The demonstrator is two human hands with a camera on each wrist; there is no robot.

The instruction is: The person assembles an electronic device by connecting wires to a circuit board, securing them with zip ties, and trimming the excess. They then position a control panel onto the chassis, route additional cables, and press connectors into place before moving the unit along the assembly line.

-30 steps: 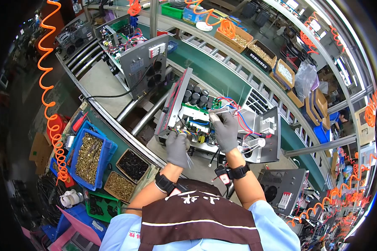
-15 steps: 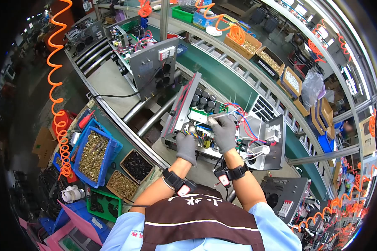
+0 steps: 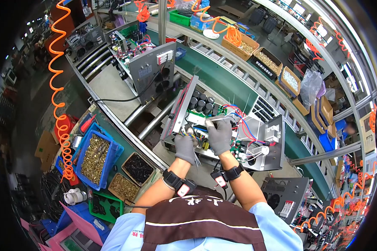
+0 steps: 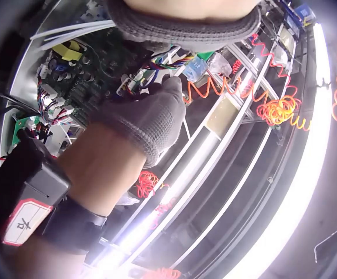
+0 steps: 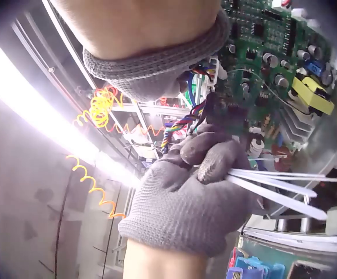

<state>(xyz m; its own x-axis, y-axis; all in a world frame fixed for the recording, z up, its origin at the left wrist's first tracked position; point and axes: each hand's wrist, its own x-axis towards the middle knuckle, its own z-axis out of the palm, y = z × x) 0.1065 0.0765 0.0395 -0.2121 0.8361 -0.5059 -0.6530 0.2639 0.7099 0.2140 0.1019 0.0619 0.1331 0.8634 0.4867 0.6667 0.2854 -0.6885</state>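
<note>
My gloved left hand [image 3: 185,148] holds several white cable ties [image 5: 278,189] in its curled fingers; their ends stick out toward the board. Its fingertips are at a bundle of coloured wires [image 5: 183,123]. Close beside it, my gloved right hand [image 3: 219,136] has its fingers curled over the open chassis, thumb pointing away from me, with a thin pale strip [image 3: 220,118] at its fingertips. Both hands work inside a power unit with a green circuit board [image 5: 255,43], black capacitors [image 3: 202,103] and a dark front panel [image 3: 181,106]. The right fingertips are partly hidden in the wrist views.
The unit rests on a roller conveyor [image 3: 157,119], with another open unit [image 3: 151,71] at upper left and one [image 3: 285,196] at lower right. Blue bins of brass parts [image 3: 95,161] stand left. A coiled orange hose [image 3: 56,75] hangs there. Boxes of fasteners [image 3: 268,62] line the far rail.
The left hand has moved in against the wires and its cable ties show less in the head view. The right hand has shifted slightly toward the left hand and lower over the chassis.
</note>
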